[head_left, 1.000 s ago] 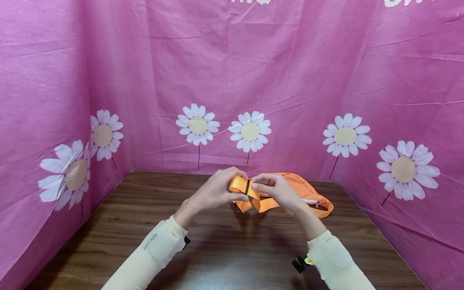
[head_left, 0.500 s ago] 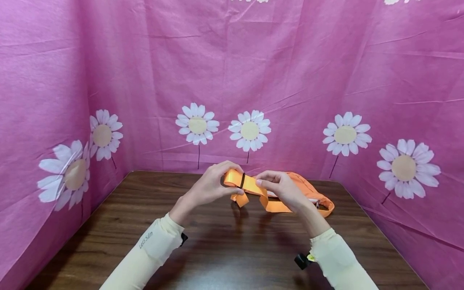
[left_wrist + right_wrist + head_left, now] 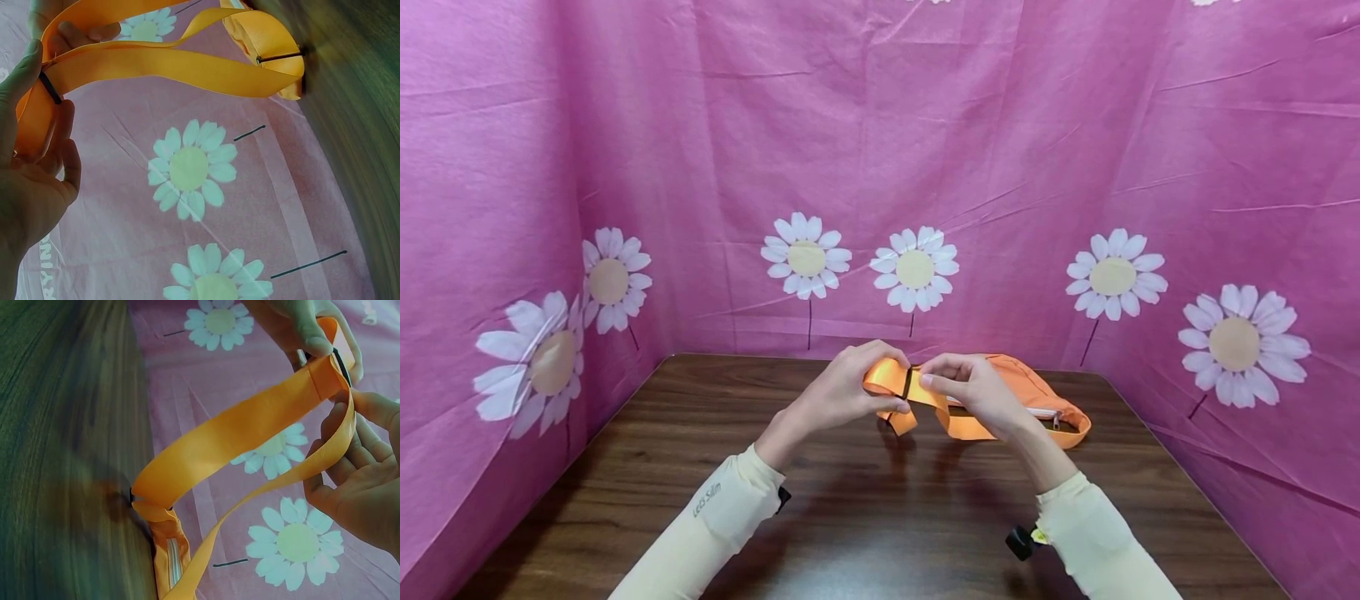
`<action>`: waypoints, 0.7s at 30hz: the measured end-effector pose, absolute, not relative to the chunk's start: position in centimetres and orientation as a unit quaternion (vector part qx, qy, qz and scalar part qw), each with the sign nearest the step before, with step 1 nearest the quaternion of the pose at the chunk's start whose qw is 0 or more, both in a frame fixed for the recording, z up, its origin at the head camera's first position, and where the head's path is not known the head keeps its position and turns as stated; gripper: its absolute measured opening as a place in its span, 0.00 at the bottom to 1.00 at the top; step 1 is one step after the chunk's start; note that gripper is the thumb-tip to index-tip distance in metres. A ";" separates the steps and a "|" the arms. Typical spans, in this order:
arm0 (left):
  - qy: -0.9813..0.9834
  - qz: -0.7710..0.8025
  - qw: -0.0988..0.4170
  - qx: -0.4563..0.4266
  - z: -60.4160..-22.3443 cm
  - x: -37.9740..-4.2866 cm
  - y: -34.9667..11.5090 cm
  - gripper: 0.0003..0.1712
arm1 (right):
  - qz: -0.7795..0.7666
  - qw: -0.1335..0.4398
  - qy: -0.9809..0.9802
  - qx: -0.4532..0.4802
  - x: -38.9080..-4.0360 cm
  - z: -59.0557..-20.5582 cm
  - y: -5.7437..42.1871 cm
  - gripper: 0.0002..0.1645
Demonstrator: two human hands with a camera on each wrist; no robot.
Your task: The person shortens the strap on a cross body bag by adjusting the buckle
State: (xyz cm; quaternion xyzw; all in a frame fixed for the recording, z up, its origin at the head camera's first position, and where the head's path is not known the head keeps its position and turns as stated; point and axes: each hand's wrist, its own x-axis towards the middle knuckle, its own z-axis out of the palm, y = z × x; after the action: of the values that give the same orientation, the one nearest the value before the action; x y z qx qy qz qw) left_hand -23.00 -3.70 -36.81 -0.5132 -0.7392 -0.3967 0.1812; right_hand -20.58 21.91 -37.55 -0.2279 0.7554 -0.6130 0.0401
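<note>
An orange strap [image 3: 930,390] is held above the table, threaded through a black strap slider [image 3: 907,383]. My left hand [image 3: 835,390] grips the slider and the strap loop beside it, thumb below and fingers above. On the slider's right, my right hand [image 3: 981,393] pinches the strap between thumb and fingertips. From there the strap hangs in two lengths, as the right wrist view shows. One runs to a second black fitting [image 3: 281,57] low by the table. The orange zippered bag [image 3: 1026,385], partly hidden behind my right hand, lies on the table.
The dark wooden table [image 3: 865,517] carries the bag near its far edge. A pink cloth [image 3: 1000,150] printed with white daisies hangs round the back and both sides. Small black wrist cameras [image 3: 1019,542] sit below the sleeves.
Half a second ago the hands drew apart, stretching the strap flatter right of the slider. Since then they have come closer together, the right fingers back near the slider. The bag stays put.
</note>
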 end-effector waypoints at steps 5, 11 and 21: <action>-0.745 -0.389 0.187 -0.508 -37.0 -22.9 -3.5 0.31 | -0.617 0.044 0.753 -0.226 -20.6 -37.7 21.6 0.17; -0.752 -0.369 0.203 -0.507 -37.2 -22.8 -3.3 0.32 | -0.620 0.088 0.747 -0.223 -20.5 -37.9 21.5 0.19; -0.790 -0.292 0.217 -0.493 -37.4 -22.7 -3.3 0.35 | -0.589 0.118 0.767 -0.225 -20.0 -37.7 20.6 0.20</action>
State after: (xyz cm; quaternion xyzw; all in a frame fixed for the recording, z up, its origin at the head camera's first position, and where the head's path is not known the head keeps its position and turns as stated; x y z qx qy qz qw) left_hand -22.65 -3.29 -37.36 -0.4933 -0.7901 -0.2917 0.2174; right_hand -19.99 20.63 -37.68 -0.2247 0.7674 -0.5889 0.1179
